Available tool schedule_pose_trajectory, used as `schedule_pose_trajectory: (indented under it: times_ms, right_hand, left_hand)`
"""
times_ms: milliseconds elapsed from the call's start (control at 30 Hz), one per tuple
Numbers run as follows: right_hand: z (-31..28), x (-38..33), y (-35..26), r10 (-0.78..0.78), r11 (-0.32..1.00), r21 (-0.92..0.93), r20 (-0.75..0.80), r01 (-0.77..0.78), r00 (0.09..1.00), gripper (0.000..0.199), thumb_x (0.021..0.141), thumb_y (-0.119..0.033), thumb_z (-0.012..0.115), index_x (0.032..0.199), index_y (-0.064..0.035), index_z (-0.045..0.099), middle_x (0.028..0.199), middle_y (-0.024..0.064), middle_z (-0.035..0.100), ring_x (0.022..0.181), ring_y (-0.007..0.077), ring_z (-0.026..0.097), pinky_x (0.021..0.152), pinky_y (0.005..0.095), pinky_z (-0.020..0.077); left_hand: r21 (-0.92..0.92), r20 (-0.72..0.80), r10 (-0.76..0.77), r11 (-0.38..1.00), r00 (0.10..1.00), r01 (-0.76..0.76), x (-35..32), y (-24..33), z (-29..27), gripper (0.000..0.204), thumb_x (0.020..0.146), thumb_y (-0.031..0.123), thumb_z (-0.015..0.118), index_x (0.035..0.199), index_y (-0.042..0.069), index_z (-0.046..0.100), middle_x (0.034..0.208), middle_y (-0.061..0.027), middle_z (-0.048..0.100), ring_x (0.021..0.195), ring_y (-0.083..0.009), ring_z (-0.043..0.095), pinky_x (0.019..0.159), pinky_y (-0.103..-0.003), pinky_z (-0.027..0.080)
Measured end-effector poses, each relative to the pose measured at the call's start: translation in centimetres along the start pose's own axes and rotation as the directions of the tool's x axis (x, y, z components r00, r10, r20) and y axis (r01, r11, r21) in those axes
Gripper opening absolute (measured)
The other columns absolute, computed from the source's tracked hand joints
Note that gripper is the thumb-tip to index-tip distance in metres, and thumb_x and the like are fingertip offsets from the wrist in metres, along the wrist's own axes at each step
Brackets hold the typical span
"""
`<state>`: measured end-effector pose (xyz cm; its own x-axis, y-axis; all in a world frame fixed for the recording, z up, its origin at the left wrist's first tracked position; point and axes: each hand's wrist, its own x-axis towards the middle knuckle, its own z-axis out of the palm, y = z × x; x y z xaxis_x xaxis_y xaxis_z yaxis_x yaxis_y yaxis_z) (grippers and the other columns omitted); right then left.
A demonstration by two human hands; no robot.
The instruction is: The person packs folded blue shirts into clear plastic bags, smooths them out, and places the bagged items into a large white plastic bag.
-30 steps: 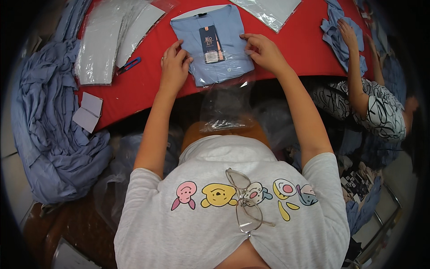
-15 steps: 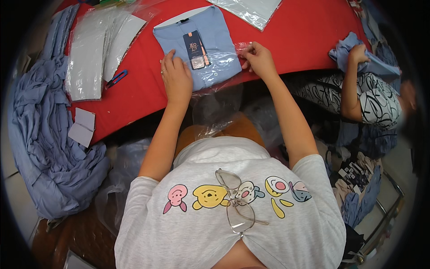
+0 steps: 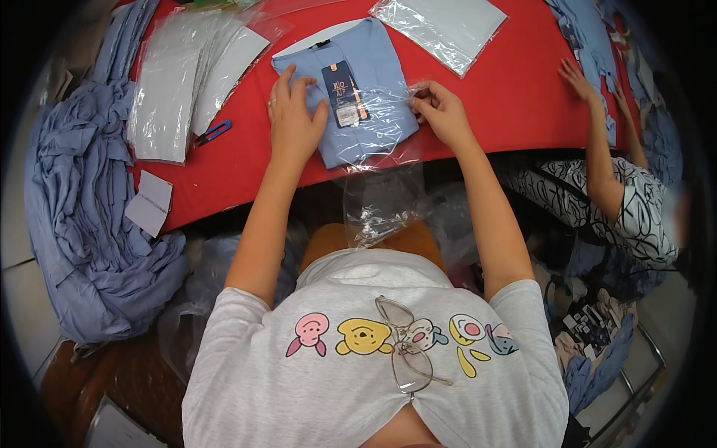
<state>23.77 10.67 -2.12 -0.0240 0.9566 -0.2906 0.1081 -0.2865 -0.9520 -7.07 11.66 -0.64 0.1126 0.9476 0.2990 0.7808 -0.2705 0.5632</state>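
Note:
A folded light-blue shirt (image 3: 379, 60) lies in front of me, with a dark hang tag (image 3: 340, 81) on its front. A clear plastic bag (image 3: 385, 196) covers its lower part and hangs over the table edge toward my lap. My left hand (image 3: 293, 116) rests at the shirt's left edge, fingers and thumb apart. At the opposite edge, my right hand (image 3: 442, 112) pinches the bag's rim between thumb and fingers. White card shows behind the shirt's collar.
Clear-wrapped white sheets (image 3: 168, 97) lie left on the red table (image 3: 239, 160), near blue thread snips (image 3: 214, 133) and a small notebook (image 3: 149, 203). Another clear packet (image 3: 448, 30) lies at the back. Blue garments (image 3: 82, 224) heap at left. A co-worker (image 3: 635, 201) reaches over garments at right.
My left hand has slid up along the shirt's edge. The bag reaches higher over the shirt's right side. The co-worker's hands have moved farther up the table, away from the crumpled blue garment.

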Motion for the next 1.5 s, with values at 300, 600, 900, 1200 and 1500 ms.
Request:
schedule_pose_trajectory:
  times_ms: [300,600,900,1200,1500]
  right_hand:
    - [-2.1,1.5,-3.2,0.127,0.946,-0.32,0.221,-0.051,0.967,0.016,0.091,-0.001,0.081,0.106,0.0013,0.077,0.104,0.005,0.073,0.093,0.012,0.069,0.082,0.0281,0.0563]
    - [-1.0,-0.9,-0.1,-0.165,0.902,-0.394,0.07,0.179,0.984,0.015,0.088,-0.003,0.079,0.104,-0.0016,0.08,0.099,0.0065,0.075,0.083,0.017,0.07,0.075,0.0317,0.0558]
    - [-0.7,-2.1,-4.4,-0.161,0.875,-0.44,0.13,0.202,0.978,0.03,0.077,-0.004,0.088,0.105,-0.0065,0.079,0.12,0.006,0.067,0.108,0.0211,0.068,0.085,0.0335,0.0558]
    - [0.2,0.6,-5.1,-0.175,0.693,-0.6,0.396,0.399,0.901,0.016,0.083,0.003,0.08,0.097,0.0015,0.073,0.119,0.0081,0.066,0.107,0.022,0.068,0.087,0.0319,0.0578]
    - [0.4,0.3,-4.2,-0.225,0.721,-0.611,0.24,0.327,0.944,0.016,0.088,-0.009,0.078,0.101,-0.0009,0.074,0.098,0.0091,0.072,0.085,0.0267,0.07,0.078,0.0372,0.0568]
  left_hand:
    - [0.066,-0.101,-0.021,0.997,0.995,0.028,9.3,0.7,9.1,0.074,0.092,0.053,0.076,0.148,0.007,0.063,0.151,-0.0171,0.058,0.146,-0.0377,0.048,0.129,-0.063,0.017]
    - [0.037,-0.057,0.137,0.99,0.989,-0.135,6.8,3.4,9.8,0.059,0.093,0.044,0.079,0.139,0.008,0.071,0.143,-0.0153,0.064,0.137,-0.0353,0.055,0.121,-0.052,0.035]
    - [-0.362,0.282,0.083,0.932,0.956,0.026,1.3,-1.8,-2.9,0.031,0.086,0.024,0.087,0.112,0.011,0.078,0.168,-0.0118,0.047,0.158,-0.0375,0.038,0.127,-0.05,0.032]
    - [-0.225,0.36,0.03,0.973,0.933,0.055,-4.3,-2.6,-3.6,0.019,0.082,0.014,0.085,0.093,0.006,0.072,0.162,-0.0119,0.053,0.149,-0.0385,0.046,0.122,-0.05,0.037]
    - [-0.08,0.53,-0.031,0.993,0.847,0.086,0.2,-1.2,-5.2,0.012,0.083,0.009,0.08,0.094,0.005,0.076,0.149,-0.0113,0.06,0.134,-0.0333,0.057,0.12,-0.049,0.037]
